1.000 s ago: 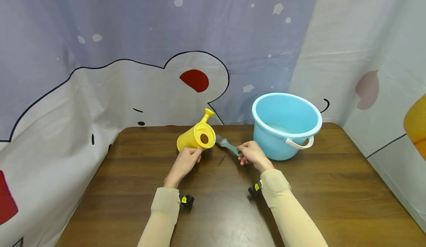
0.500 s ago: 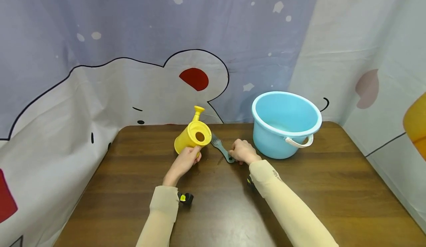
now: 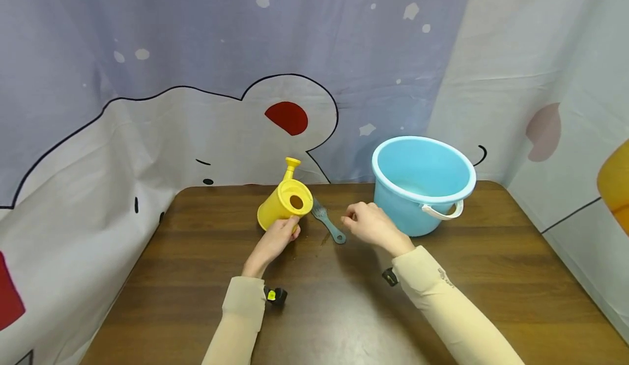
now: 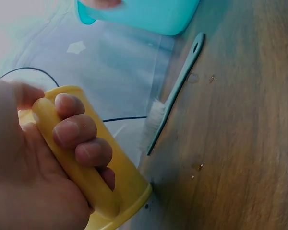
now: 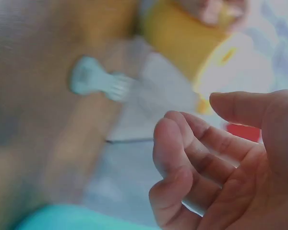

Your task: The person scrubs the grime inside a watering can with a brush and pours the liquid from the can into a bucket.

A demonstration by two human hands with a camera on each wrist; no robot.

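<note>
My left hand (image 3: 278, 239) grips the handle (image 4: 69, 158) of a yellow watering can (image 3: 281, 205), fingers curled round it. The can stands on the table, its spout pointing to the back and a round opening in its top. Just right of it lies a grey-green brush (image 3: 328, 224) with pale bristles (image 4: 156, 117) and a hole in its handle end. My right hand (image 3: 371, 224) is in the air to the right of the brush, apart from it. In the right wrist view its fingers (image 5: 168, 143) are loosely bent, with nothing between them and the thumb.
A light blue bucket (image 3: 410, 217) with a white handle (image 3: 444, 213) stands at the back right, close behind my right hand. Small wet spots mark the wooden table (image 3: 324, 310) near the brush. A printed curtain (image 3: 221, 135) hangs along the table's back edge.
My right hand has set the brush down on the table, let go of it and drawn back to the right. My left hand has shifted the watering can slightly left and turned its spout.
</note>
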